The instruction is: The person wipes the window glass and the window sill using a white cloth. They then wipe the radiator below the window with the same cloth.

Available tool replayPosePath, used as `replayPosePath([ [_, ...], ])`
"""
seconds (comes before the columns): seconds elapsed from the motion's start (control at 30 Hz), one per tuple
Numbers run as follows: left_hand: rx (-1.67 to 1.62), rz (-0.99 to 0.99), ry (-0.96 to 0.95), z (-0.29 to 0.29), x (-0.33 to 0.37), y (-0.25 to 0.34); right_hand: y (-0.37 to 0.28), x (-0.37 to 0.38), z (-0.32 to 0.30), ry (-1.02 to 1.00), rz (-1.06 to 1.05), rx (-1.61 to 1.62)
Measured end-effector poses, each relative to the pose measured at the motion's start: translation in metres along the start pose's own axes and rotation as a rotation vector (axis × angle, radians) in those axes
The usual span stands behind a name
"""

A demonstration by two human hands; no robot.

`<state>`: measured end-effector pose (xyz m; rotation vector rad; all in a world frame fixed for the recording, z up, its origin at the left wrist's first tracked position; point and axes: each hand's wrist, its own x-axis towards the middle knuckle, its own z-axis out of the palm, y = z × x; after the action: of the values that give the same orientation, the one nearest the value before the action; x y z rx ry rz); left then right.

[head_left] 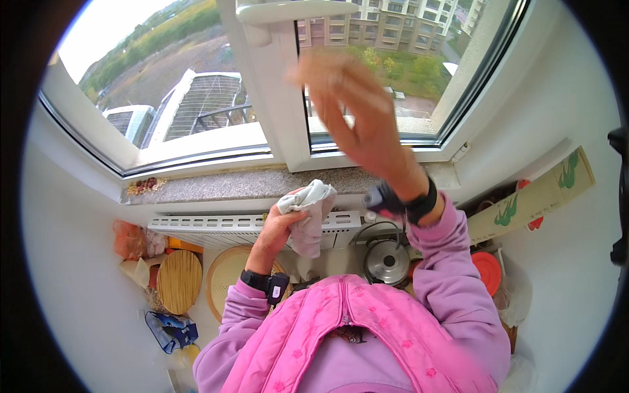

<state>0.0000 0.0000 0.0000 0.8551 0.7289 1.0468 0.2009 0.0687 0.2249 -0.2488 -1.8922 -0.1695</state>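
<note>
White cloth [313, 211] hangs gripped in my left hand [278, 229]. My right hand [357, 105] blurs before the window [270, 92] — open or closed, I can't tell

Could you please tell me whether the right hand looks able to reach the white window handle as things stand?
Probably yes: the right hand is raised just below the white window handle in the picture, and nothing shows between them, though blur hides the exact gap.
</note>
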Motion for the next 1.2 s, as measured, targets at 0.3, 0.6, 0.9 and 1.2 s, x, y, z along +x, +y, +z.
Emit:
replayPosePath([
  [0.3,-0.151,0.114,-0.03,0.032,-0.014,0.011,-0.022,-0.173,-0.005,-0.576,1.107,0.904],
  [0.6,-0.226,0.155,-0.043,0.052,-0.011,0.011,-0.045,-0.196,0.007,-0.502,1.323,1.137],
  [0.9,-0.036,0.12,0.11,0.033,-0.02,0.004,-0.045,-0.209,0.008,-0.34,1.441,1.247],
  [1.2,-0.035,0.062,0.071,0.038,-0.022,-0.001,-0.019,-0.232,0.002,-0.229,1.399,0.988],
])
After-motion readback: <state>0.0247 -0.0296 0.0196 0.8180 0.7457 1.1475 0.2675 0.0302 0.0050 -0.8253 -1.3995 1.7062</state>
